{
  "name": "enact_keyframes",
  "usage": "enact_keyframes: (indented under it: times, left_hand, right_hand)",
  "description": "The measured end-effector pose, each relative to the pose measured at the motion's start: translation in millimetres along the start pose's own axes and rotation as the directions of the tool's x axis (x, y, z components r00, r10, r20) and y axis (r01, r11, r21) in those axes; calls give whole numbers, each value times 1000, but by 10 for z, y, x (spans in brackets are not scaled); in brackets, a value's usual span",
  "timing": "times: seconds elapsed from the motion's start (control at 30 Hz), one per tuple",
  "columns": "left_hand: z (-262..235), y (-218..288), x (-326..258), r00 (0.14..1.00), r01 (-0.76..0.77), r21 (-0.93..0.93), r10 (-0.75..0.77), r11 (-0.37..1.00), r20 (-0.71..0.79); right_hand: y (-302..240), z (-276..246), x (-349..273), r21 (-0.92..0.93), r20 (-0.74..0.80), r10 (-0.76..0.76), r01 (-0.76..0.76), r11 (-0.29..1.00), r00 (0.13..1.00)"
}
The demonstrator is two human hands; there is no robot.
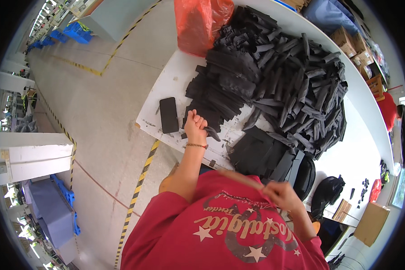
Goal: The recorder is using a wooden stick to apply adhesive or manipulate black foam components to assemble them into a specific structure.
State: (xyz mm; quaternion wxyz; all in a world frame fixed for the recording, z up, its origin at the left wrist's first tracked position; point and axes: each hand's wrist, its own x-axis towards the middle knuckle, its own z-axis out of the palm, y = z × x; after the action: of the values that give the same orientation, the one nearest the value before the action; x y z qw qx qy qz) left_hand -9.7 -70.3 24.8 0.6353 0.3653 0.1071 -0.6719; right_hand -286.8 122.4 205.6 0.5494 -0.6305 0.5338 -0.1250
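My left hand is a closed fist above the near left part of the table. A short, dark grey fabric strip sticks out of its lower side. Close to my shirt front, my right hand is closed on a long, thin brownish stick-like piece, which is smeared by motion and points toward the left. Just beyond the left fist lie stacked black fabric strips. A large heap of rolled or folded black strips spreads to the right. Flat black pieces lie between my hands.
A black phone lies on the white table by its left edge. A red plastic bag stands at the far side. Black bundles and a cardboard box are at the right. Yellow-black tape marks the floor.
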Motion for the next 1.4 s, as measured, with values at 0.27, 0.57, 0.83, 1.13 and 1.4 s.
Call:
enact_keyframes:
  times: [0.27, 0.57, 0.83, 1.13, 1.4]
  left_hand:
    - [290, -679, -360, 979, 177, 145, -160, 973, -122]
    - [477, -640, -1059, 653, -20, 918, -690, 397, 313]
    - [230, -768, -1098, 638, -243, 873, -609, 422, 472]
    - [-53, -20, 439, 580, -638, 514, 80, -573, 810]
    - [213, 273, 390, 637, -740, 561, -119, -371, 762]
  right_hand:
    - [116, 337, 1344, 187, -584, -241, 417, 889, 775]
    - [191, 50, 1442, 447, -704, 113, 313, 838, 701]
    - [86, -1375, 1063, 151, -971, 198, 303, 941, -131]
    - [705, -1408, 794, -38, -950, 37, -234, 972, 309]
    - [637, -365, 1056, -375, -483, -162, -37, 926, 860]
